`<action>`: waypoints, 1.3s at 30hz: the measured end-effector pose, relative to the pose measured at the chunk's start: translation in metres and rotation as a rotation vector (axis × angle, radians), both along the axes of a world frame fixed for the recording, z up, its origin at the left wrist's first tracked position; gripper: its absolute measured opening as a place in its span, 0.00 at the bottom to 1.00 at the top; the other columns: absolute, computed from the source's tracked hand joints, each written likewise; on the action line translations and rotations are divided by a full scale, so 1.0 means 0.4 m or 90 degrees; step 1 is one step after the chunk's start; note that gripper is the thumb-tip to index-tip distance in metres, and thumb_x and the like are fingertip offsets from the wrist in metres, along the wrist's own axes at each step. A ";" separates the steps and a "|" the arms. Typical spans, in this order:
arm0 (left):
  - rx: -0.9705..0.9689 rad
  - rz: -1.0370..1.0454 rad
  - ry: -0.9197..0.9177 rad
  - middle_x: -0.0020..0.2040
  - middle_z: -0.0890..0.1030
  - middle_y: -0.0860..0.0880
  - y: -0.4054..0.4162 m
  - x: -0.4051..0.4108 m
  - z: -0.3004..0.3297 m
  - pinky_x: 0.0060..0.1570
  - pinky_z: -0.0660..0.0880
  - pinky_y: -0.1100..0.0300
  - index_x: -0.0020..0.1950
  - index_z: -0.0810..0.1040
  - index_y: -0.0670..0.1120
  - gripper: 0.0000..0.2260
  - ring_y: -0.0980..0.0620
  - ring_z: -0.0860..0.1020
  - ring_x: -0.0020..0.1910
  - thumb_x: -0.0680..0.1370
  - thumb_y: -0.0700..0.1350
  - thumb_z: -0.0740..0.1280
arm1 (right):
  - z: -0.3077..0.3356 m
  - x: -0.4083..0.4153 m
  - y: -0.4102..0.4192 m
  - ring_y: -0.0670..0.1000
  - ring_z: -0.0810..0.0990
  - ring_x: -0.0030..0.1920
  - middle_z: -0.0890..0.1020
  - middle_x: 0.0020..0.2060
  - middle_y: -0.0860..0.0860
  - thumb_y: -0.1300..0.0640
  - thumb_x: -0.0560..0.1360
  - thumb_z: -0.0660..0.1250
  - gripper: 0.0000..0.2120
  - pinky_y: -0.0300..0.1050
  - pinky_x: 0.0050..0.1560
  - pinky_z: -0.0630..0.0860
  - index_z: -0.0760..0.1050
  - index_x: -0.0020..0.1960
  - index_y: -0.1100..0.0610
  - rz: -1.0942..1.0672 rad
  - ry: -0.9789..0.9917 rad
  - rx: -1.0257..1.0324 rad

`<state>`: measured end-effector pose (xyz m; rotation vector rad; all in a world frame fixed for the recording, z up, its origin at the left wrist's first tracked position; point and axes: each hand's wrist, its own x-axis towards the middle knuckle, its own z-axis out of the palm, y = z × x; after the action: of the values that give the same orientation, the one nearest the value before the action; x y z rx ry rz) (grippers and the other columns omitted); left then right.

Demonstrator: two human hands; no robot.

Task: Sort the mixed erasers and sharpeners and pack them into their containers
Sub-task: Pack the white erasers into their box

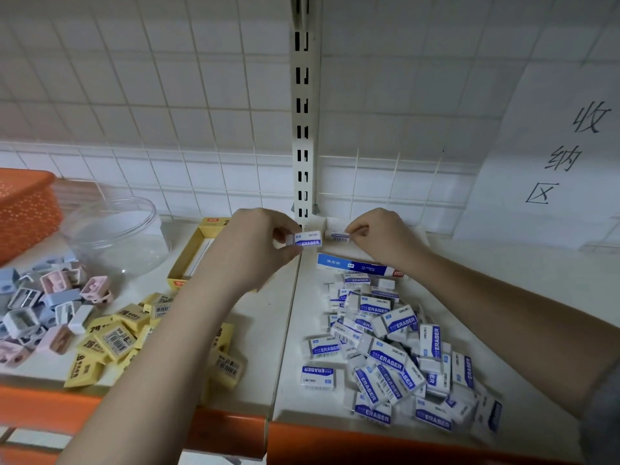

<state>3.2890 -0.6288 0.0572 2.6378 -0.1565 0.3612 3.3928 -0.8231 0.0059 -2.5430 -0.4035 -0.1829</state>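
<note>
1. White-and-blue eraser pile (pixel 399 357) covers the shelf's right half.
2. Blue eraser box (pixel 359 267) lies just behind the pile.
3. Left hand (pixel 255 245), above the pile's far-left edge, pinches one "ERASER" eraser (pixel 308 239).
4. Right hand (pixel 380 234), above the box, pinches another eraser (pixel 339 235).

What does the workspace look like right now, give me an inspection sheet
Surface: white shelf with orange front edge.
Job's things: white erasers piled right; yellow erasers and sharpeners left; yellow box and blue box behind.
Clutter: clear tub, orange basket.
Hands: left hand pinches one white eraser; right hand pinches another eraser.
Cables: nothing seen.
Surroundings: tiled wall, slotted upright, paper sign.
</note>
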 end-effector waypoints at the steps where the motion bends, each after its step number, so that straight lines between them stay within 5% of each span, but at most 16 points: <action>1: 0.004 -0.009 0.005 0.41 0.80 0.54 -0.002 0.016 0.007 0.46 0.73 0.65 0.51 0.82 0.48 0.08 0.57 0.77 0.43 0.73 0.45 0.71 | 0.005 -0.004 -0.008 0.48 0.80 0.48 0.83 0.51 0.51 0.62 0.76 0.64 0.10 0.39 0.53 0.75 0.81 0.54 0.58 -0.006 -0.002 0.012; 5: 0.033 -0.065 -0.003 0.42 0.80 0.52 -0.039 0.106 0.020 0.47 0.77 0.57 0.50 0.83 0.47 0.07 0.53 0.78 0.43 0.73 0.43 0.70 | 0.030 -0.047 -0.039 0.45 0.80 0.45 0.84 0.48 0.50 0.62 0.75 0.65 0.09 0.36 0.49 0.73 0.82 0.51 0.57 -0.025 -0.021 0.027; 11: 0.140 -0.085 0.041 0.53 0.80 0.50 -0.111 0.235 -0.024 0.46 0.73 0.59 0.54 0.82 0.48 0.09 0.50 0.77 0.50 0.75 0.45 0.69 | 0.060 -0.155 -0.087 0.42 0.80 0.37 0.83 0.41 0.45 0.60 0.75 0.65 0.08 0.27 0.38 0.71 0.83 0.49 0.55 -0.054 -0.047 0.060; 19: 0.231 -0.045 0.054 0.48 0.83 0.49 -0.133 0.277 -0.072 0.44 0.69 0.60 0.52 0.83 0.49 0.08 0.47 0.78 0.48 0.75 0.45 0.68 | 0.073 -0.298 -0.112 0.37 0.80 0.37 0.81 0.32 0.39 0.61 0.74 0.67 0.06 0.22 0.39 0.71 0.83 0.43 0.54 -0.077 -0.098 0.170; 24: 0.278 -0.019 0.026 0.48 0.81 0.48 -0.134 0.277 -0.087 0.46 0.65 0.58 0.52 0.82 0.49 0.08 0.46 0.77 0.49 0.75 0.46 0.67 | 0.079 -0.335 -0.108 0.36 0.80 0.41 0.80 0.34 0.37 0.60 0.73 0.68 0.06 0.23 0.41 0.72 0.83 0.44 0.54 -0.056 -0.105 0.199; 30: 0.217 0.010 0.052 0.50 0.80 0.45 -0.137 0.264 -0.098 0.41 0.74 0.57 0.53 0.80 0.44 0.10 0.44 0.78 0.47 0.75 0.36 0.63 | 0.075 -0.369 -0.115 0.35 0.80 0.42 0.82 0.38 0.37 0.58 0.73 0.69 0.06 0.24 0.44 0.73 0.82 0.47 0.49 -0.030 -0.060 0.232; 35: 0.120 -0.007 0.048 0.48 0.81 0.48 -0.128 0.197 -0.059 0.39 0.74 0.57 0.48 0.82 0.47 0.11 0.45 0.78 0.46 0.75 0.37 0.62 | 0.058 -0.397 -0.136 0.32 0.79 0.45 0.82 0.41 0.36 0.54 0.73 0.70 0.06 0.24 0.42 0.72 0.81 0.49 0.46 -0.026 -0.021 0.240; 39: 0.032 -0.044 0.026 0.38 0.78 0.48 -0.110 0.104 -0.037 0.41 0.76 0.56 0.38 0.78 0.48 0.08 0.46 0.76 0.37 0.75 0.41 0.63 | 0.052 -0.403 -0.152 0.33 0.76 0.51 0.77 0.49 0.33 0.49 0.70 0.72 0.15 0.33 0.54 0.72 0.79 0.57 0.44 0.011 0.029 0.146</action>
<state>3.3305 -0.6727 0.0425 2.6787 -0.2449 0.2843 3.2316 -0.8839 0.0268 -2.3134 -0.3645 -0.1545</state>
